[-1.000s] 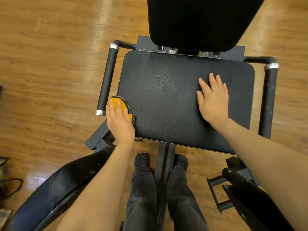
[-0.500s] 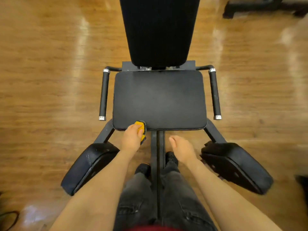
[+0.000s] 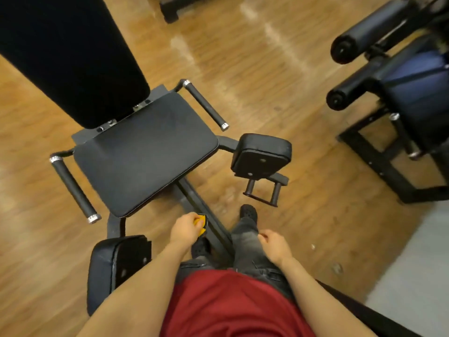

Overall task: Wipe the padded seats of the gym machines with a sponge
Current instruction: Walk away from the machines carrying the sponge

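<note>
The black padded seat (image 3: pixel 145 154) of a gym machine lies ahead and to my left, below its tall black backrest (image 3: pixel 70 57). My left hand (image 3: pixel 185 228) grips a yellow sponge (image 3: pixel 201 223) with a dark scrubbing side, held in the air just off the seat's near corner, over the machine's centre rail (image 3: pixel 201 207). My right hand (image 3: pixel 275 244) hangs free beside my right leg, fingers loosely curled, holding nothing.
Two black leg pads flank the rail, one at the right (image 3: pixel 261 154) and one at the near left (image 3: pixel 114 268). Grip handles (image 3: pixel 205 104) border the seat. Another machine with roller pads (image 3: pixel 364 32) stands at the far right on the wood floor.
I have stood back and turned right. My left hand lifted the sponge off the seat's front edge; my right hand left the seat and dropped to my side.
</note>
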The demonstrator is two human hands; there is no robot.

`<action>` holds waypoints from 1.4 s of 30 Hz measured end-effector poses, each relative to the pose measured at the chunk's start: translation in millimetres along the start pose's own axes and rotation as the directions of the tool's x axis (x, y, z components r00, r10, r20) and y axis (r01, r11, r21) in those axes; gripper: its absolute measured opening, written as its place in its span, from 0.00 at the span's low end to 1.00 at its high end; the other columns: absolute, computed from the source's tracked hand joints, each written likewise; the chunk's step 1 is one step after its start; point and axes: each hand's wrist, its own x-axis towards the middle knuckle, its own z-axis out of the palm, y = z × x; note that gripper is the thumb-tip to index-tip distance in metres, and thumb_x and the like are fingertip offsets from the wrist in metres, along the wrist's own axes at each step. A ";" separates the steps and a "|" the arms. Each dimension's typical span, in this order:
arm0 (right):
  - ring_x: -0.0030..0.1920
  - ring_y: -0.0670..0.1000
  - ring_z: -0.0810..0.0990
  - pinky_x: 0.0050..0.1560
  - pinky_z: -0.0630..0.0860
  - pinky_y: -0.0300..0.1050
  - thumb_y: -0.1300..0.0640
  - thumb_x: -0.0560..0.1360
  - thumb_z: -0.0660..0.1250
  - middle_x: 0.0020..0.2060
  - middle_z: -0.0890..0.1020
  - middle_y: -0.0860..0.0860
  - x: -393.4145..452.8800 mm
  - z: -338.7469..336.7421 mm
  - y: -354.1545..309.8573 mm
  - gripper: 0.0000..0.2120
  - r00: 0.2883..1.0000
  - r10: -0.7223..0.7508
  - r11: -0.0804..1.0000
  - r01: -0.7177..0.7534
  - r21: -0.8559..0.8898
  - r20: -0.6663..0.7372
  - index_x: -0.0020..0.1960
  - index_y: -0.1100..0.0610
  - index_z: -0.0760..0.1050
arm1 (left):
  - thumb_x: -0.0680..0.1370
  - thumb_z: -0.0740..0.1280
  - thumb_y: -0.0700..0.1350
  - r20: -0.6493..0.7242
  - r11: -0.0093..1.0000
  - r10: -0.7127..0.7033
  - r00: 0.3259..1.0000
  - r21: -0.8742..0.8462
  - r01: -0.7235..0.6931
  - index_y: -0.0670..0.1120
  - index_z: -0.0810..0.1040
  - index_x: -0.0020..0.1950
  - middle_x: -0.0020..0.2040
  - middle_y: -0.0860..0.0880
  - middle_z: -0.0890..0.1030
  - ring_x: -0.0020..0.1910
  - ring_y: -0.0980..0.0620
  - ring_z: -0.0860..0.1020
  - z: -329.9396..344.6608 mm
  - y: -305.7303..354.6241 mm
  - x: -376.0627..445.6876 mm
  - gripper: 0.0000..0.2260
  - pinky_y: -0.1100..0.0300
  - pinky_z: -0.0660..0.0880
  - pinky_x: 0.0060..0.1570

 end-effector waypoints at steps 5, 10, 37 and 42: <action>0.62 0.55 0.76 0.59 0.71 0.45 0.51 0.81 0.58 0.62 0.79 0.55 -9.2 -13.2 46.4 0.17 0.994 0.110 0.991 -0.110 0.079 -0.002 0.65 0.58 0.75 | 0.78 0.64 0.49 0.168 0.995 -0.012 0.986 0.101 -0.006 0.48 0.80 0.53 0.53 0.46 0.82 0.54 0.44 0.78 17.0 32.6 18.6 0.09 0.58 0.72 0.47; 0.62 0.55 0.76 0.59 0.72 0.45 0.52 0.80 0.59 0.61 0.79 0.55 6.1 -46.8 86.2 0.16 0.984 0.180 0.978 -0.179 0.104 -0.005 0.64 0.58 0.75 | 0.77 0.64 0.49 0.242 0.991 -0.067 0.968 0.131 0.036 0.48 0.81 0.54 0.53 0.46 0.82 0.54 0.45 0.79 46.4 59.5 30.5 0.10 0.59 0.71 0.46; 0.61 0.54 0.78 0.60 0.70 0.41 0.56 0.79 0.61 0.60 0.80 0.56 183.4 -374.7 340.5 0.15 0.989 0.106 0.991 -0.114 0.070 0.106 0.63 0.60 0.76 | 0.80 0.63 0.49 0.134 0.992 -0.101 0.986 0.090 0.089 0.46 0.80 0.58 0.52 0.46 0.83 0.48 0.47 0.79 185.5 487.3 128.2 0.12 0.55 0.74 0.43; 0.60 0.52 0.78 0.57 0.70 0.39 0.55 0.80 0.61 0.59 0.81 0.54 207.7 -397.2 339.8 0.15 0.983 0.141 0.983 -0.153 0.104 0.122 0.63 0.60 0.76 | 0.80 0.63 0.51 0.046 0.993 -0.120 0.992 0.025 0.119 0.47 0.78 0.62 0.57 0.46 0.81 0.47 0.49 0.78 162.6 509.4 166.5 0.14 0.59 0.69 0.36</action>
